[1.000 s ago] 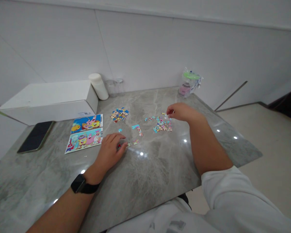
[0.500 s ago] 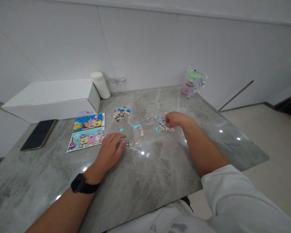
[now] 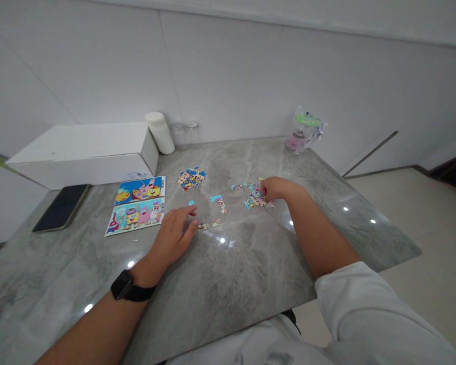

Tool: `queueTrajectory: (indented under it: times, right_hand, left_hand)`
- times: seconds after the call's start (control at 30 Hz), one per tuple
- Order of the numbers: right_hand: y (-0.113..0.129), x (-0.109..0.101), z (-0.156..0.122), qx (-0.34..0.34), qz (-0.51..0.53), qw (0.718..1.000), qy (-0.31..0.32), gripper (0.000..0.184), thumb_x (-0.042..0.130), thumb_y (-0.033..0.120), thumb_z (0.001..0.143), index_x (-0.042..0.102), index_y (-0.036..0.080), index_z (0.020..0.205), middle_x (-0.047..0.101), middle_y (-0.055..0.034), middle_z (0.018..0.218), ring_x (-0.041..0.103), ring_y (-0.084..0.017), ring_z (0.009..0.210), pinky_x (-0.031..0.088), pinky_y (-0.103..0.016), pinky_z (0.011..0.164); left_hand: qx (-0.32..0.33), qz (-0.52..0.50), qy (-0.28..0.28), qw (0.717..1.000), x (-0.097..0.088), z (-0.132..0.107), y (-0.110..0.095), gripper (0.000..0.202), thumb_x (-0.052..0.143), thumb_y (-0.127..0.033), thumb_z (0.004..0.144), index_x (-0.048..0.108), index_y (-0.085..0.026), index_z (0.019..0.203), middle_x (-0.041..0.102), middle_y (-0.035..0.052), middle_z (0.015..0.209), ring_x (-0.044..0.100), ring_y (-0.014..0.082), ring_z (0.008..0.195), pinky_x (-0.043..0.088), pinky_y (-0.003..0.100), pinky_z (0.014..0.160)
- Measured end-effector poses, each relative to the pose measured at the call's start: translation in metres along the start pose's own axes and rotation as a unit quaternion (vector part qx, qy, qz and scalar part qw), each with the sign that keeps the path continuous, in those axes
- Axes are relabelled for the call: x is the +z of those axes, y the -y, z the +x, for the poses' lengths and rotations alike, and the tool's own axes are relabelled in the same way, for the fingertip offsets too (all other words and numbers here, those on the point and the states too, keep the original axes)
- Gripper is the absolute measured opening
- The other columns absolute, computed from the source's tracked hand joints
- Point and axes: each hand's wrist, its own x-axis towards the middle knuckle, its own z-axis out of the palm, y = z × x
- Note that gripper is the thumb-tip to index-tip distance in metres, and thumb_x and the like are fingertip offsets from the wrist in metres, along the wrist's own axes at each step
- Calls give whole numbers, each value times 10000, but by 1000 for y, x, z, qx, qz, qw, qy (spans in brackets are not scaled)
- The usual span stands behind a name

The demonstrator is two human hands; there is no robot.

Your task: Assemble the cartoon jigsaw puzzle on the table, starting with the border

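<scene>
On the grey desk (image 3: 231, 268) the left hand (image 3: 173, 235) lies flat and released, fingertips just beside a short strip of joined pieces (image 3: 210, 224), while the right hand (image 3: 276, 188) curls onto the loose puzzle pile (image 3: 255, 198), though I cannot tell whether it pinches a piece.

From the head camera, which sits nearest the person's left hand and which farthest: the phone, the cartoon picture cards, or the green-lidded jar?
Measured from the left hand:
1. Cartoon picture cards, just to its left.
2. Phone, farther out on the left.
3. Green-lidded jar, far off at the back on the right.
</scene>
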Motion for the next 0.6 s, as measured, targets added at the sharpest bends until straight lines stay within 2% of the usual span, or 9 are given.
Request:
queueTrajectory:
  times: [0.23,0.37,0.43,0.5,0.6]
  right_hand:
    - [-14,-5,-5,-12,57,998,-1,261,703,189,783,823,188,1015,810,-70,1003,718,-218,893,461,-263,687]
    - [-20,-13,-11,-43,135,987,-69,222,672,209,821,775,172,1013,792,-63,972,695,-196,860,461,-263,712]
    - [-11,-17,-15,-79,214,966,-120,195,648,246,843,743,178,1000,774,-50,937,678,-182,834,473,-263,735]
    - [9,-18,-17,-131,304,931,-156,178,636,299,856,709,186,972,745,-36,890,656,-173,806,482,-266,740]
    - [52,-13,-18,-222,409,872,-152,217,646,403,865,673,197,924,692,-15,828,618,-165,767,482,-274,721]
  left_hand:
    - [-19,-19,-7,1000,3,-2,3,480,476,-413,1069,481,-188,1494,702,117,1229,645,278,1132,499,478,1044]
    - [-29,-34,-11,999,2,-1,2,492,476,-415,1067,476,-190,1504,706,113,1225,650,267,1107,499,471,1037]
    - [-28,-41,-15,999,1,-1,0,464,486,-406,1063,510,-192,1474,709,107,1213,649,262,1097,496,466,1035]
    - [-23,-50,-23,998,0,0,-2,412,506,-398,1052,566,-199,1408,714,100,1193,652,255,1079,499,454,1022]
    - [-28,-70,-29,997,-3,2,-6,297,555,-404,1026,657,-213,1229,730,83,1104,661,238,999,513,424,959]
